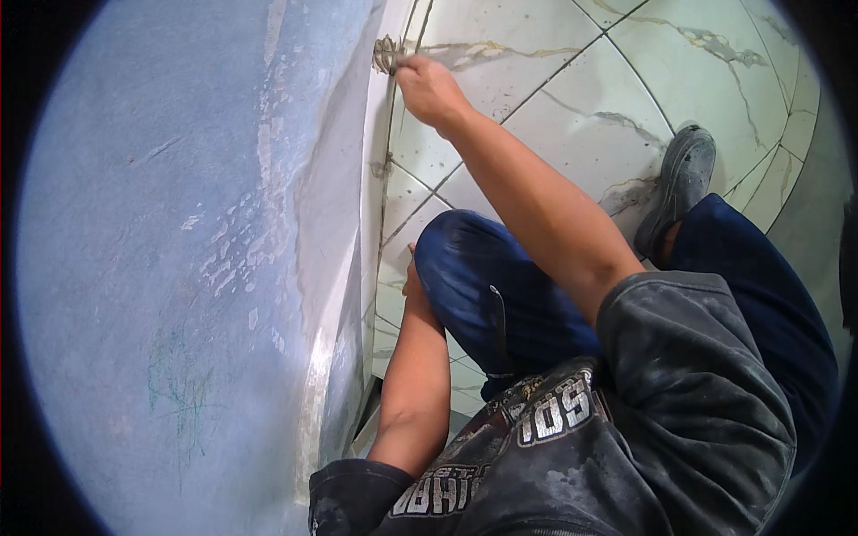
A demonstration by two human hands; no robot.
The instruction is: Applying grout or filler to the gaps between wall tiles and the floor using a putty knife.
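My right hand (427, 87) is reaching out with closed fingers at the low strip (375, 134) along the wall's foot, gripping something small that I cannot make out. Right beside its fingertips is a lumpy grey smear (386, 55) on the strip and tile edge. My left hand (410, 268) is down between the wall and my bent knee, mostly hidden behind that knee, so its fingers and anything in them are unclear.
A scuffed blue wall (152, 250) with flaking patches and green scribbles fills the left side. White veined floor tiles (554, 98) with dark joints lie ahead and right. My grey shoe (679, 183) rests on them.
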